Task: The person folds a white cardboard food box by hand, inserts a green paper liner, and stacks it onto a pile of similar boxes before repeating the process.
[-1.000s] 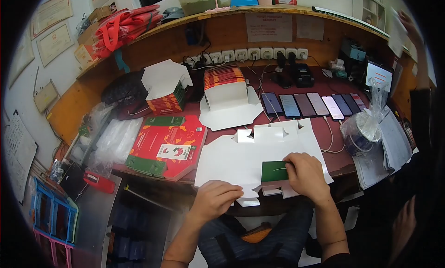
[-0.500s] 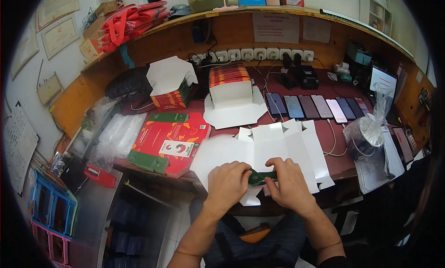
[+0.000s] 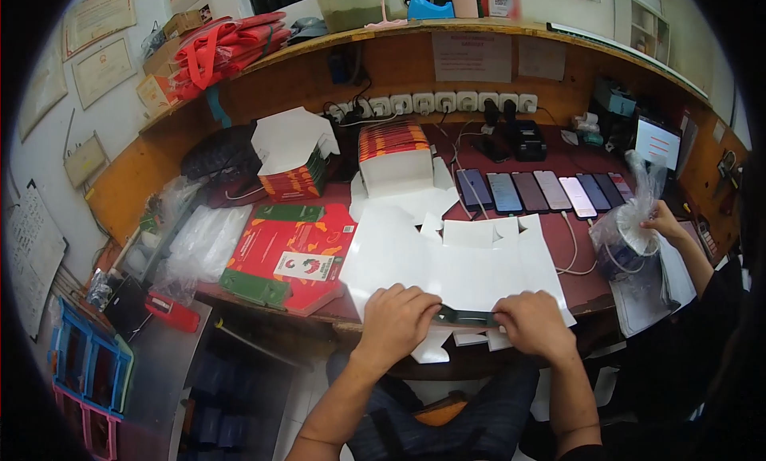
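An unfolded carton blank (image 3: 479, 273), white inside up, lies at the table's front edge. Its near side has a dark green flap (image 3: 467, 317) turned up between my two hands. The fingers of my left hand (image 3: 396, 325) are pinched on the flap's left end. At the other end, my right hand (image 3: 536, 325) grips it between thumb and curled fingers. White tabs hang below the flap, over the table edge. A flat red printed carton stack (image 3: 267, 242) with green ends sits to the left of the blank.
Open red cartons (image 3: 294, 178) stand at the back, near a striped carton pile (image 3: 395, 142). Several phones (image 3: 550, 191) lie in a row, some cabled. At right, another person's hand (image 3: 669, 223) touches a plastic bag (image 3: 640, 214) on a tub (image 3: 618, 254). A red stapler-like object (image 3: 171, 311) is at left.
My right hand has moved right, away from my left, along the green flap, which now looks straighter. The blank has shifted slightly. Another person's hand has come in at the bag.
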A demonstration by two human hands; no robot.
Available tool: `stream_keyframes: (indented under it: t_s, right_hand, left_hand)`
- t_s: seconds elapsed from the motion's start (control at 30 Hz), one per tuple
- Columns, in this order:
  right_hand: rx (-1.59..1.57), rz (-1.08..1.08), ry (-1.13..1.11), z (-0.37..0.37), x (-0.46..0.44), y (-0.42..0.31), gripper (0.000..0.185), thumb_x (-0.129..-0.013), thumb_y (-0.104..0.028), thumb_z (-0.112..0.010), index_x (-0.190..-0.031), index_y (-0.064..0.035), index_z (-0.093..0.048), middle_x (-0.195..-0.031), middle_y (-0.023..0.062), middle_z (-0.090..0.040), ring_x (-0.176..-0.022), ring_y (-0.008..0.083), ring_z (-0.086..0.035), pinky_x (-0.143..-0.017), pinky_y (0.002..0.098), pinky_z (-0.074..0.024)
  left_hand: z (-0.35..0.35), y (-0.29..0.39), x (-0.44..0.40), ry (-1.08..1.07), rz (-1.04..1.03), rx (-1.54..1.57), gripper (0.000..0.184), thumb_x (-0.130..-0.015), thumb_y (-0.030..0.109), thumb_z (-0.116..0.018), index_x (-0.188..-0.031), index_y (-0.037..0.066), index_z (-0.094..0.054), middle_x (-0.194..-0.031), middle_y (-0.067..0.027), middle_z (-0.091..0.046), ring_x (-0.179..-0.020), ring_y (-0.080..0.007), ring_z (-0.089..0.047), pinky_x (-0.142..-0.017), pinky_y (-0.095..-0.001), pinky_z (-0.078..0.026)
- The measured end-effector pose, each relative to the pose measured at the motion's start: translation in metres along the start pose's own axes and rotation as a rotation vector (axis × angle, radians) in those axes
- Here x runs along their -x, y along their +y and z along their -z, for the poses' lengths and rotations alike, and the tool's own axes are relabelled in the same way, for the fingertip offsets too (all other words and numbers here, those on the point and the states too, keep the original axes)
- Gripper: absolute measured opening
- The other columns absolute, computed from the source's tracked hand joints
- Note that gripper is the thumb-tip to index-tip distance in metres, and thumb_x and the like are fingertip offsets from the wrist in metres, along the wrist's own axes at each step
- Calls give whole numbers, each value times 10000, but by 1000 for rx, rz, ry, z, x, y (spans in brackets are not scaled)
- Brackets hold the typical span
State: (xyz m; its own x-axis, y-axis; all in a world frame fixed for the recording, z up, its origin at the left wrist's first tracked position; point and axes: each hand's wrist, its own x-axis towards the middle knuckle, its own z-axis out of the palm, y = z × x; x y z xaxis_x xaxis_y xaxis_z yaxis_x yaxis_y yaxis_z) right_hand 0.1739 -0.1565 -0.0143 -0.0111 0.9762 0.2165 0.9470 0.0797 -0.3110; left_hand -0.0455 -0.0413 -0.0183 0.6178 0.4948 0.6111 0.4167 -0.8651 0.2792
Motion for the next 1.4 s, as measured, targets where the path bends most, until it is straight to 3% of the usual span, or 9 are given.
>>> stream_keyframes:
  t_s: [0.2, 0.4, 0.67, 0.73, 0.83, 0.93, 1.13, 1.23, 1.4]
  right_hand:
    - [-141, -44, 183, -23, -10, -17, 109, -857, -194, -599, -869, -106, -662, -733, 81, -666, -711, 289, -645, -683, 426, -452]
    - [-94, 41, 95, -16, -21, -31, 98, -842, -198, -645, -863, -102, -643, -734, 69, -656, -737, 272, -637, -683, 423, -444]
    - [-86, 114, 148, -10, -27, -35, 125, -799, -211, -708, -850, -100, -680, -744, 65, -683, -730, 280, -654, -674, 407, -469]
    - [-116, 56, 130, -3, -28, -35, 174, -792, -239, -729, -888, -104, -675, -712, 50, -688, -681, 278, -658, -640, 396, -477]
    - [-198, -7, 152, 9, -26, -34, 221, -795, -245, -738, -951, -107, -662, -719, 45, -705, -644, 243, -672, -612, 345, -487]
    - [-436, -86, 61, 21, -23, -41, 260, -804, -250, -730, -1004, -107, -644, -724, 41, -714, -630, 205, -680, -628, 283, -494]
    - [-995, 182, 48, 16, -1, -9, 488, -753, -130, -792, -1192, -21, -607, -1094, 120, -698, -913, 241, -678, -835, 341, -515]
    - [-794, 259, 353, -10, 1, -5, 191, -723, -53, -778, -907, -68, -731, -897, 64, -690, -839, 216, -652, -776, 325, -491]
    - [-453, 351, 532, -15, -17, -28, 166, -703, -39, -772, -857, -81, -726, -706, 19, -592, -632, 209, -554, -589, 321, -386]
  left_hand:
    - [-8, 11, 4, -8, -29, -62, 52, -777, 173, -728, -821, 148, -715, -728, 10, -645, -668, -205, -589, -638, -349, -412]
    - [-8, -4, 6, 78, 301, -27, 39, -765, 157, -730, -801, 144, -722, -727, -12, -661, -688, -205, -616, -687, -361, -414]
    - [-11, 5, 6, 19, -91, -103, 127, -744, 121, -732, -868, 139, -710, -785, 17, -615, -775, -201, -574, -760, -346, -419]
    - [-6, 10, 6, -8, -64, -81, 175, -739, 130, -738, -911, 112, -708, -885, -23, -650, -840, -242, -596, -817, -383, -445]
    - [2, 24, 12, -104, -108, -153, 550, -739, 211, -759, -1228, 26, -587, -1259, -149, -578, -1168, -346, -535, -1006, -479, -418]
    - [-7, 33, 19, -80, -100, -178, 657, -733, 245, -770, -1304, 24, -534, -1271, -139, -564, -1226, -325, -501, -1022, -497, -403]
    - [-1, -2, 12, 114, -161, -94, 694, -670, 194, -821, -1289, 25, -555, -1151, -115, -601, -1015, -297, -595, -947, -453, -468]
    - [-2, -4, 9, 137, -148, -80, 695, -658, 187, -815, -1279, 10, -559, -1158, -106, -607, -986, -290, -589, -883, -403, -472]
    - [-16, 7, 15, 39, -225, -55, 693, -667, 180, -804, -1288, 1, -553, -1175, -87, -618, -974, -257, -582, -861, -367, -462]
